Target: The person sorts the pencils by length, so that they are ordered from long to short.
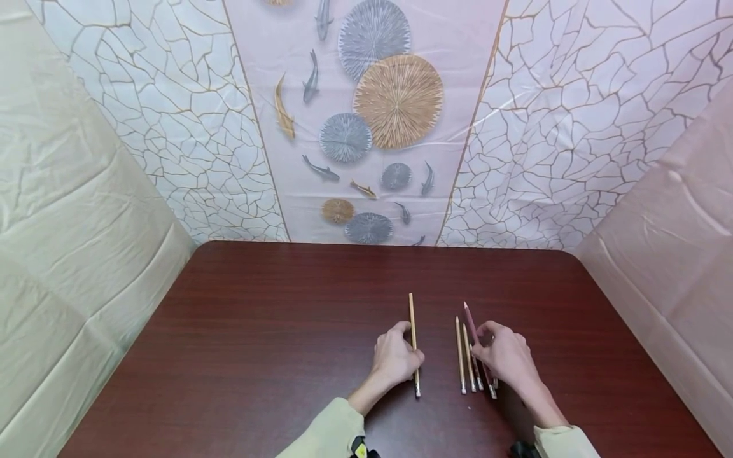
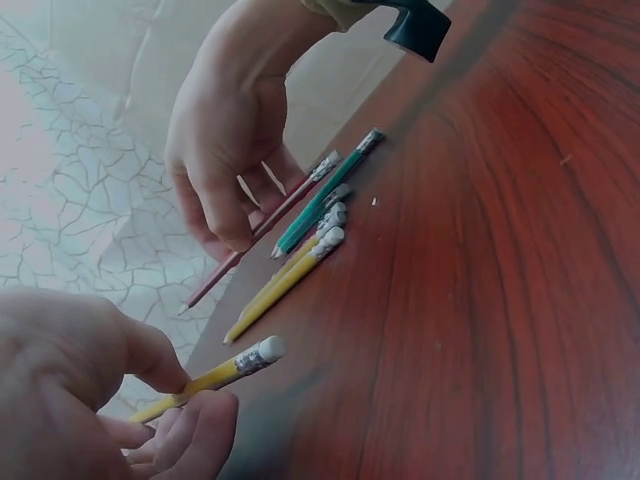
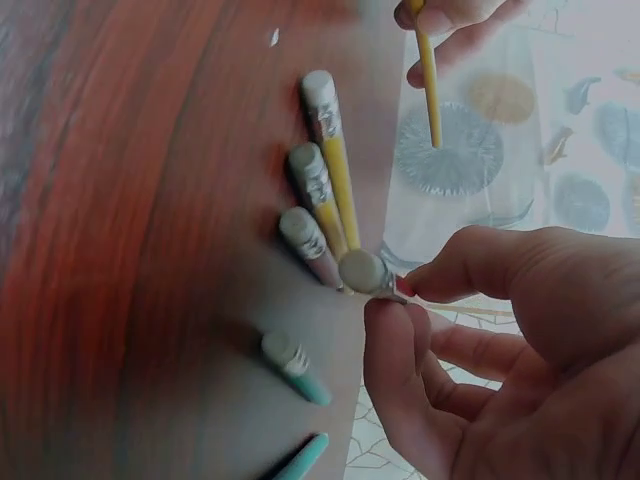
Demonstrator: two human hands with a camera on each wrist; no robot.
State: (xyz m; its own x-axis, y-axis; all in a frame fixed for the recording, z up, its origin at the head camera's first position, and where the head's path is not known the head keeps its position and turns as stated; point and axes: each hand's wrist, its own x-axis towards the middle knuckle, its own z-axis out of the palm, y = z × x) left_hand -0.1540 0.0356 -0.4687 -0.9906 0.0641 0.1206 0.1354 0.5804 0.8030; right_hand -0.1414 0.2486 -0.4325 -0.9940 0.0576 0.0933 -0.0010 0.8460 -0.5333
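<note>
My left hand (image 1: 395,357) pinches a yellow pencil (image 1: 413,318) between thumb and fingers, its white eraser end toward me; in the left wrist view, the pencil (image 2: 215,377) is above the table. With thumb and fingertips, my right hand (image 1: 508,357) grips a dark red pencil (image 1: 469,316), whose eraser (image 3: 362,270) faces the right wrist camera. Beside that hand, two yellow pencils (image 1: 460,353) lie on the table, erasers toward me. Close by are a dark pencil (image 3: 305,235) and a green pencil (image 2: 320,208), partly hidden by the right hand in the head view.
The dark reddish-brown wooden table (image 1: 258,331) extends to both sides and behind the hands. A tiny white speck (image 2: 375,202) lies near the erasers. Patterned cloth (image 1: 195,127) hangs behind the table, and plain pale cloth (image 1: 63,254) hangs at the sides.
</note>
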